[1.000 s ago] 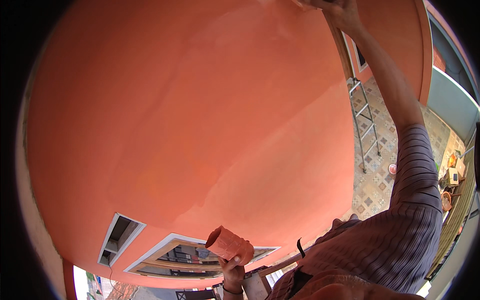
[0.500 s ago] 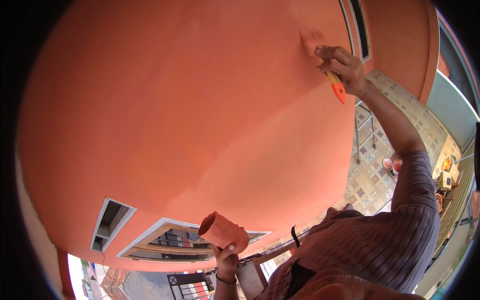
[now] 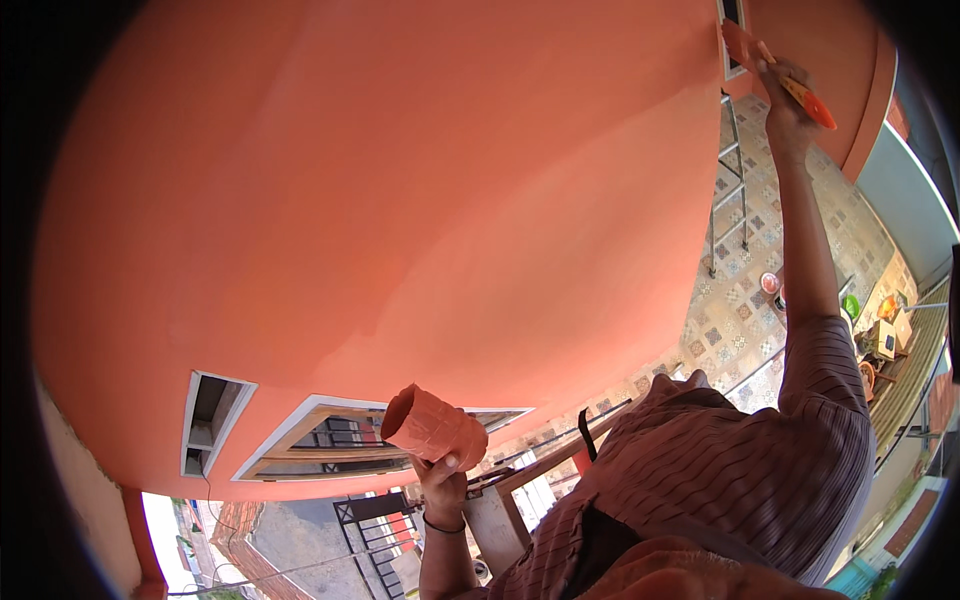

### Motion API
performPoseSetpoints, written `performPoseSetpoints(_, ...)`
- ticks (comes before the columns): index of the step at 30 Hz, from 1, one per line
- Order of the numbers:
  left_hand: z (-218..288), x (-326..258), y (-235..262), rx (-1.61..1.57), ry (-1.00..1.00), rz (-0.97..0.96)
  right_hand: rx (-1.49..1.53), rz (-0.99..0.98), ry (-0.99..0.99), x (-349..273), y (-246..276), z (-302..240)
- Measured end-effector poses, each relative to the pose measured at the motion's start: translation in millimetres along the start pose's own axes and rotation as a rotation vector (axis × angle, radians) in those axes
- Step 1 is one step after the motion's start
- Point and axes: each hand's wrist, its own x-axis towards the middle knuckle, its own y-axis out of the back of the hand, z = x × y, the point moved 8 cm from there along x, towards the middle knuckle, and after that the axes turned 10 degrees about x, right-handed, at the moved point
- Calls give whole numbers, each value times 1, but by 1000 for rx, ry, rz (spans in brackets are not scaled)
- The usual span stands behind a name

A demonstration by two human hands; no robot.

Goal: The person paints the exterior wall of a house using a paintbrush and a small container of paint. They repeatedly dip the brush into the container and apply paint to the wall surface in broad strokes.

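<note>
An orange-coated paintbrush (image 3: pixel 768 70) with a yellow handle and red-orange end is gripped by my right hand (image 3: pixel 788 95), arm stretched far to the upper right. Its bristles are at the right edge of the orange wall (image 3: pixel 400 220), beside a narrow dark window; contact cannot be made out. Down at the lower middle, my left hand (image 3: pixel 442 482) is closed around the base of a paint-smeared cylindrical container (image 3: pixel 437 428). The container tilts with its mouth to the upper left, and its inside is mostly hidden. Darker and lighter orange patches meet across the wall.
A metal ladder (image 3: pixel 733 180) stands on the patterned tile floor (image 3: pixel 735 310) beyond the wall's right edge. White-framed windows (image 3: pixel 300 440) are low on the wall. Paint pails (image 3: pixel 770 284) sit on the tiles far below, and black railings (image 3: pixel 370 540) show at the bottom.
My right hand has carried the paintbrush up and right, from the wall's face to its right edge. My left hand and the container have shifted slightly up and left in view.
</note>
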Motion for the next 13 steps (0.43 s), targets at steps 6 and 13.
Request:
performPoseSetpoints(6, -1, 2, 0, 18, 23, 32, -228, 9, -626, -211, 94, 43)
performPoseSetpoints(13, -1, -12, 25, 80, 1, 168, -388, -458, -1225, -436, 137, 57)
